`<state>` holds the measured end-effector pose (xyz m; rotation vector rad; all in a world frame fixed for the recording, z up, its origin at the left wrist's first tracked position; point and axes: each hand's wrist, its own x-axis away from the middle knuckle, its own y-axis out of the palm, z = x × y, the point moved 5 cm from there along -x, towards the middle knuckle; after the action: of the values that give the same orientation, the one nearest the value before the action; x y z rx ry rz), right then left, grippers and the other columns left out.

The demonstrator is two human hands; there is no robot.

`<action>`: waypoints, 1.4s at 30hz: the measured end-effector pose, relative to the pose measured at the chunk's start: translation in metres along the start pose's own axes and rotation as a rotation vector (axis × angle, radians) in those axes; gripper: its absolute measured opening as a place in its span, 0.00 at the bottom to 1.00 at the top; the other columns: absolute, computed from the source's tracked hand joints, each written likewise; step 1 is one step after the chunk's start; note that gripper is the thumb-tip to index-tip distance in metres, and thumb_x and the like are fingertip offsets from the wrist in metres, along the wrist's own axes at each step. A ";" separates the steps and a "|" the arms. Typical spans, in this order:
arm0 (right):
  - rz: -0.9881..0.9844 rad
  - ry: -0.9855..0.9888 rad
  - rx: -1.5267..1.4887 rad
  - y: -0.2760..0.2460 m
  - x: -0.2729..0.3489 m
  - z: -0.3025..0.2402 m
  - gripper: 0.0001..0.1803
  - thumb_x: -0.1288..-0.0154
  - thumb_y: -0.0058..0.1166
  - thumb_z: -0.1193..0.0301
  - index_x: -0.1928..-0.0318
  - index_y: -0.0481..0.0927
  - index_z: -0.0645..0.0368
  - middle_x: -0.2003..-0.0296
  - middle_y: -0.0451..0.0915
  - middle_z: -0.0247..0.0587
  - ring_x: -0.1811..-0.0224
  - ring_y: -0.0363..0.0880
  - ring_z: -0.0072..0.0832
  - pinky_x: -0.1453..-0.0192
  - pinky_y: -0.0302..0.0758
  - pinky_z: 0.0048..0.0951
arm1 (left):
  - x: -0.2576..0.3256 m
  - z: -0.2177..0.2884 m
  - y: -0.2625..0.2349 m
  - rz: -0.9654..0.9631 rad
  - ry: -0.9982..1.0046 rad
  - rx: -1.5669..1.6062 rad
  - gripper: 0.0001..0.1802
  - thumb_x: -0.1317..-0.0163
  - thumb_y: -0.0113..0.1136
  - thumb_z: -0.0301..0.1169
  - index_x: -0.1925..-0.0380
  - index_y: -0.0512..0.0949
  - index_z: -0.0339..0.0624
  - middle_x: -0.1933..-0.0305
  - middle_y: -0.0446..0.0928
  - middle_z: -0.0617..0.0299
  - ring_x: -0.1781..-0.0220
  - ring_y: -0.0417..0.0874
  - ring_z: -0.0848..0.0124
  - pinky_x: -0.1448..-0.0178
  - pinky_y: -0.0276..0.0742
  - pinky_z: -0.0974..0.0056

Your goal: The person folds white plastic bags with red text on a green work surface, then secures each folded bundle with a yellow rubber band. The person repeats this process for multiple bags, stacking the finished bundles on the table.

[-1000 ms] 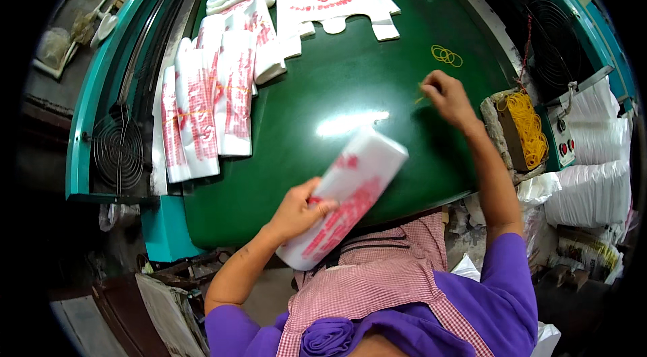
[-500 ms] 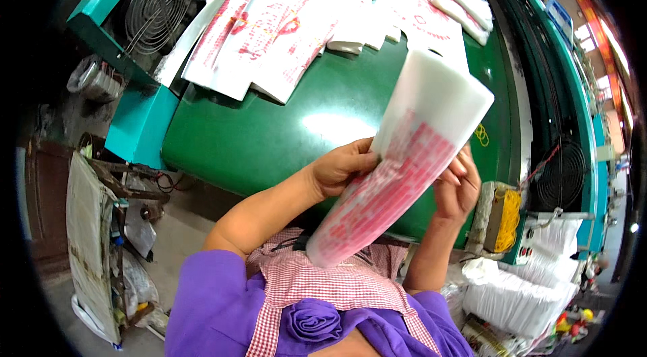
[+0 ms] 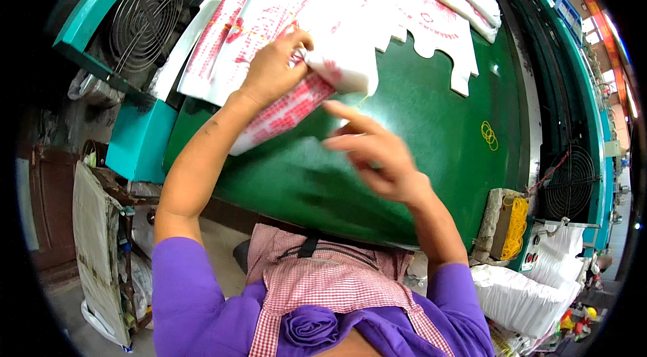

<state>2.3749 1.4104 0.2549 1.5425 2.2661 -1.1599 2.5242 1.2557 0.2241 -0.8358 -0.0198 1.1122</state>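
My left hand (image 3: 273, 71) is closed around a folded bundle of white plastic bags (image 3: 290, 111) with red print. It holds the bundle tilted over the near edge of a bag pile. My right hand (image 3: 381, 158) is just right of the bundle and apart from it, slightly blurred, its fingers stretched out and spread. Beyond my left hand, more bundles of white-and-red bags (image 3: 226, 40) lie side by side, some with yellow bands round them. A flat stack of vest-shaped bags (image 3: 431, 17) lies at the far right.
The green tabletop (image 3: 431, 114) carries a few loose yellow rubber bands (image 3: 489, 135) at its right. More yellow bands (image 3: 514, 228) hang in a box at the right edge. Teal machine frames with wire fan guards (image 3: 147, 23) flank both sides. White sacks (image 3: 522, 293) stand lower right.
The bag bundle has swung from in front of my chest to the left and farther over the table. My right hand has come off it, and my left hand now grips it alone.
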 end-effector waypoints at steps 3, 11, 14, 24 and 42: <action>-0.141 -0.170 0.131 0.031 -0.035 0.003 0.26 0.54 0.53 0.83 0.49 0.73 0.57 0.39 0.66 0.56 0.50 0.73 0.49 0.45 0.72 0.43 | -0.003 0.003 0.028 -0.251 -0.046 -0.217 0.13 0.48 0.56 0.27 0.60 0.73 0.42 0.62 0.78 0.48 0.60 0.79 0.48 0.55 0.75 0.54; -0.249 -0.137 -0.039 0.015 -0.033 0.034 0.20 0.44 0.51 0.82 0.50 0.75 0.59 0.53 0.79 0.48 0.51 0.77 0.45 0.46 0.74 0.40 | -0.017 -0.072 -0.014 0.214 -0.158 0.229 0.18 0.47 0.64 0.27 0.56 0.73 0.39 0.63 0.75 0.56 0.63 0.75 0.67 0.55 0.74 0.63; 0.208 0.141 0.286 -0.055 -0.023 0.121 0.21 0.44 0.54 0.79 0.47 0.74 0.59 0.51 0.78 0.49 0.48 0.77 0.46 0.42 0.73 0.42 | -0.034 -0.066 -0.064 0.338 -0.129 -0.189 0.24 0.48 0.60 0.22 0.49 0.72 0.39 0.50 0.73 0.49 0.51 0.75 0.57 0.43 0.70 0.59; 0.124 0.598 1.190 -0.172 0.009 0.294 0.10 0.42 0.41 0.80 0.61 0.74 0.60 0.60 0.76 0.49 0.55 0.74 0.47 0.52 0.74 0.45 | 0.023 -0.053 0.035 -0.116 0.308 -0.699 0.24 0.52 0.63 0.36 0.51 0.78 0.55 0.36 0.68 0.65 0.26 0.55 0.61 0.24 0.38 0.46; -0.046 0.708 0.551 -0.057 0.257 -0.050 0.46 0.55 0.70 0.64 0.34 0.62 0.50 0.31 0.54 0.47 0.29 0.51 0.49 0.28 0.51 0.48 | 0.153 0.051 0.076 -0.844 0.439 -0.309 0.33 0.51 0.61 0.34 0.40 0.69 0.53 0.30 0.60 0.56 0.27 0.57 0.55 0.26 0.44 0.41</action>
<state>2.2236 1.6196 0.1830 2.4410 2.5084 -1.5257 2.5165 1.4205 0.1565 -1.1812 -0.1659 0.1203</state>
